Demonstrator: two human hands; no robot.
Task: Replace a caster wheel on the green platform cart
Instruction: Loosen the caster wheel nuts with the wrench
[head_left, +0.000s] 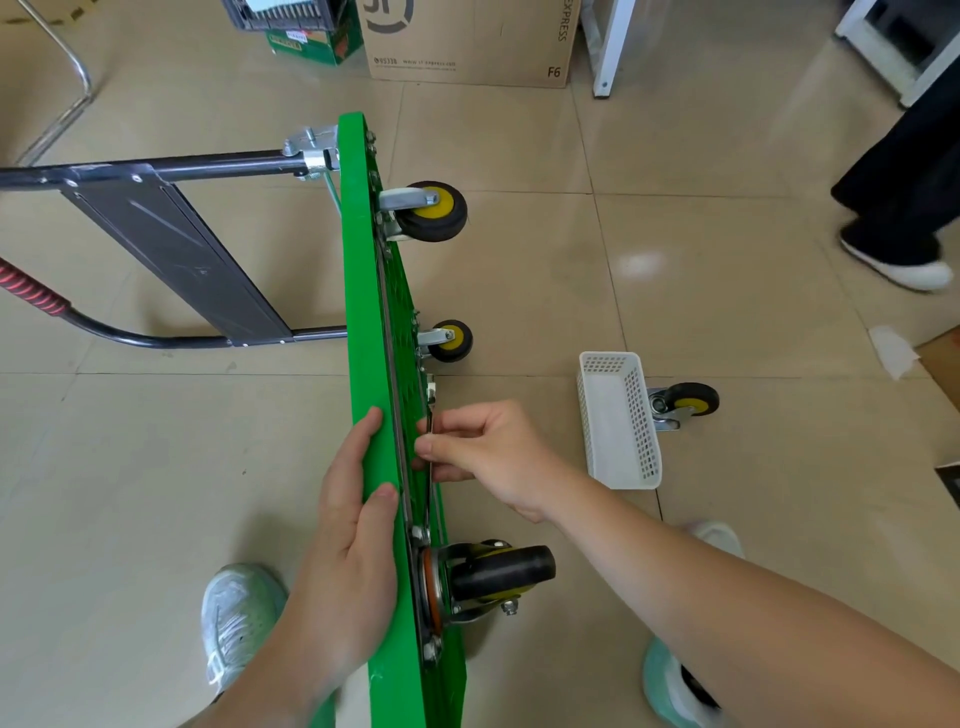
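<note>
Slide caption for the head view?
Left hand holds tipped green cart; right hand pinches a metal tool at its underside.

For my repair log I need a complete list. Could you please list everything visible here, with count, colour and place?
platform cart: 1, green, standing on its edge, centre
handle: 1, black with red grip, left of the cart
mounted casters: 3, black and yellow, on the cart's right face
loose caster: 1, black and yellow, floor, right of the basket
basket: 1, white, floor, right
cardboard box: 1, brown, top
wrench: 1, silver, against the cart's right face
left hand: grips the cart's upper edge
right hand: pinches the wrench
</note>
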